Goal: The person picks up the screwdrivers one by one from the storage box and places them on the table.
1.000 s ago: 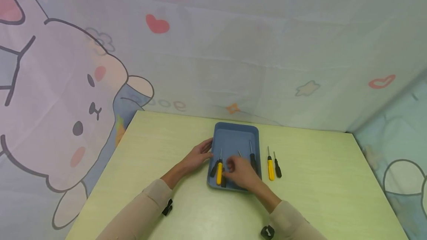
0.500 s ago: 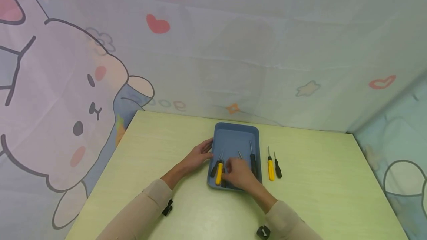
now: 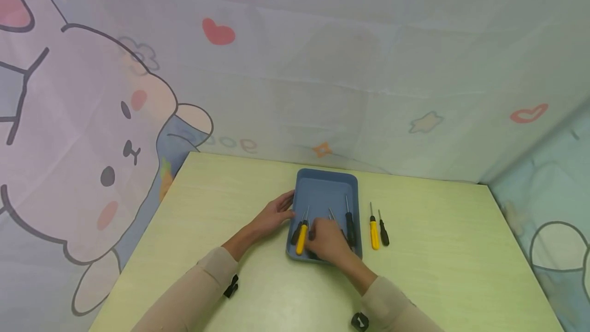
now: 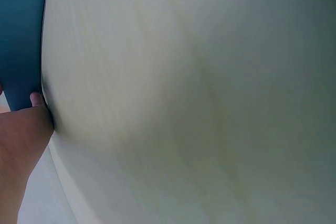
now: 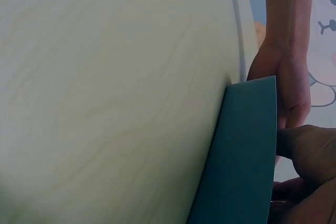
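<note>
A blue tray (image 3: 322, 174) lies on the table with several screwdrivers in its near half. My left hand (image 3: 272, 218) rests against the tray's left wall, fingers fairly straight along the outside and thumb at the rim. Inside the tray, my right hand (image 3: 329, 240) has curled fingers at a black-handled screwdriver, mostly hidden beneath the hand. Just left of those fingers is a yellow-handled screwdriver (image 3: 301, 240), slightly tilted, with a black-handled one (image 3: 296, 234) beside it. Another dark-handled screwdriver (image 3: 350, 227) lies along the tray's right side. The right wrist view shows the tray wall (image 5: 236, 150) beside the hand.
Right of the tray, a second yellow-handled screwdriver (image 3: 374, 234) and a small black one (image 3: 384, 234) lie on the pale table (image 3: 438, 250). A printed cloth (image 3: 322, 91) hangs behind the table's back edge.
My right hand has shifted slightly left and nearer, covering more of the black-handled screwdriver. The yellow handle in the tray has tipped a little left. My left hand stays in place.
</note>
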`<state>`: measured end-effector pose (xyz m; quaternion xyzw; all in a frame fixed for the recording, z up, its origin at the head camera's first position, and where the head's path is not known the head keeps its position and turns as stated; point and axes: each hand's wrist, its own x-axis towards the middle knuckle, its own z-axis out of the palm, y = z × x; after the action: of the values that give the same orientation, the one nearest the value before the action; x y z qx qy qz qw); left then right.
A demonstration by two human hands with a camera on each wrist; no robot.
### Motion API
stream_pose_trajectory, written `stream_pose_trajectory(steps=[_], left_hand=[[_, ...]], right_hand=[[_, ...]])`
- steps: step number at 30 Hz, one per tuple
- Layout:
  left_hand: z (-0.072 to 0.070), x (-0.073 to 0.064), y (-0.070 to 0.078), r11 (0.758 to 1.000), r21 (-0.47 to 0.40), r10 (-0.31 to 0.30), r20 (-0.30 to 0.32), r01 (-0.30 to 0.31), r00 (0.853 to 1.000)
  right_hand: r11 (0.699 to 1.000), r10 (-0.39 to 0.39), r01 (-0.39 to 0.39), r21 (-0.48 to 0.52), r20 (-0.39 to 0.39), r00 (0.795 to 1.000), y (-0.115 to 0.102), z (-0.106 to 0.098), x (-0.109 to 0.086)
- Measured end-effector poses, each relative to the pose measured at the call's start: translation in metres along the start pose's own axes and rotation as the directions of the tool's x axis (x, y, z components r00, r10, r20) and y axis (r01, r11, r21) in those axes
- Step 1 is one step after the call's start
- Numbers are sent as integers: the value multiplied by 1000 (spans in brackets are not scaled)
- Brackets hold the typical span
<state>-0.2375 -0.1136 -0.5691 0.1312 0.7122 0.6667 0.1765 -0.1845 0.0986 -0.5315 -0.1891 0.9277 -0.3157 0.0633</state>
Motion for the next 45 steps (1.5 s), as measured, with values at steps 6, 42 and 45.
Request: stream_pose_trajectory(steps=[6,42,45], left_hand=[[0,0,1,1000,0,-4,4,4,1000],[2,-3,8,1000,7,-1,1,1,1000],[1,-3,8,1000,1,4,6,-4,1000]], right_hand=[[1000,14,-14,-9,0,1000,0,2,-1],[966,158,-150,209,-25,987,9,-5,-7],[966,167,-153,211,-50,985,10,-7,-6]])
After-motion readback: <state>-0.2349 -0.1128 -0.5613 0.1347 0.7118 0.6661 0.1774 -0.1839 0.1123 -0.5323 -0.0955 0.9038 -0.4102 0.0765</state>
